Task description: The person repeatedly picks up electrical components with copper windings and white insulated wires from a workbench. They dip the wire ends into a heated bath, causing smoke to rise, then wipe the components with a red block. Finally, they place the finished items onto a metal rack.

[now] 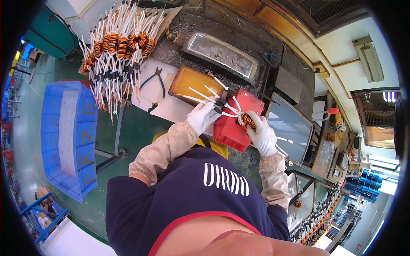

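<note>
Nearest the camera: the person's dark blue shirt point(192, 192) with a red neckline and beige sleeve covers, both forearms rising toward the work. Right hand point(261, 135), white-gloved, is clenched around an orange-wound toroidal coil point(247, 121), held just above the far edge of a red box point(235, 123). Left hand point(201, 117), also gloved, pinches the coil's white sleeved leads point(205, 96) near their black collars; the lead tips fan out over an amber tray point(188, 83) just left of the red box. Further white leads hang below the right hand.

Step in hand, as judged: the lead ends are being presented to the amber tray, probably for dipping. A next move would call for keeping the leads gathered and level, and the coil body clear of the tray.

Outward from the red box: beyond the amber tray lies a long grey trough point(222, 53) holding a dull, crusted mass, set in a dark, stained bench point(188, 30). Left of the amber tray, green-handled pliers point(154, 81) rest on a white sheet. Farther left, a batch of similar coils point(119, 45) lies on a board, their white leads trailing off its edge. Below that stands a blue crate point(64, 136) on a green floor. Right of the red box, a grey panel leans; shelves, a wall fan and more blue bins fill the room's right side.
</note>
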{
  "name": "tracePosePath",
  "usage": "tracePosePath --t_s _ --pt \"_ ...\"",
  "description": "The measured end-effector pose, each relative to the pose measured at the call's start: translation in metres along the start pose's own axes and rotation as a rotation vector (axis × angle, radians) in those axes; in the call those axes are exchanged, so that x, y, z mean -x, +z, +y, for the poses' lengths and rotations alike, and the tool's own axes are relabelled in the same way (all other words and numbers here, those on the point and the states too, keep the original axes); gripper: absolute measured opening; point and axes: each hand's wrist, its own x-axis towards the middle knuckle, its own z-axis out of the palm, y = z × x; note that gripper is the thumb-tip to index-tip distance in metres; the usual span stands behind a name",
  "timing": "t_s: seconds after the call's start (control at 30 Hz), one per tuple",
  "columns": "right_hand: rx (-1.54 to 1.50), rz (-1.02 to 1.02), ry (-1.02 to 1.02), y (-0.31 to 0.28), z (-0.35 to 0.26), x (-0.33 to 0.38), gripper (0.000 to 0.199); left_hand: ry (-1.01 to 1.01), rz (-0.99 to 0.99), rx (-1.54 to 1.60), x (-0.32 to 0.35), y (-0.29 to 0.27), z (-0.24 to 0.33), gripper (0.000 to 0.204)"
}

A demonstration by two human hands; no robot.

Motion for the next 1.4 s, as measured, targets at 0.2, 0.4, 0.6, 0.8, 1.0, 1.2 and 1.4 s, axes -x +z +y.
tracePosePath --t_s 0.2,0.4,0.6,0.8,1.0,1.2,1.4 --pt "0.081 -0.091 -0.049 -0.013 -0.007 -0.017 0.054 0.028 0.027 0.037 0.004 -0.007 -0.006 0.041" --pt "0.113 -0.165 -0.05 -0.019 -0.013 -0.027 0.052 0.031 0.049 0.047 0.005 -0.013 -0.011 0.041" --pt "0.099 -0.15 -0.095 -0.019 -0.01 -0.032 0.05 0.039 0.074 0.051 0.002 -0.016 -0.015 0.041" --pt "0.133 -0.172 -0.079 -0.02 -0.012 -0.035 0.05 0.032 0.07 0.071 0.0 -0.02 -0.017 0.04" --pt "0.131 -0.179 -0.07 -0.021 -0.015 -0.036 0.049 0.025 0.09 0.062 -0.001 -0.022 -0.018 0.04" --pt "0.106 -0.164 -0.079 -0.021 -0.012 -0.035 0.05 0.026 0.143 0.054 0.002 -0.017 -0.016 0.039" --pt "-0.006 -0.082 0.0 -0.015 -0.005 -0.018 0.051 0.045 0.118 -0.023 -0.006 -0.005 -0.01 0.03"
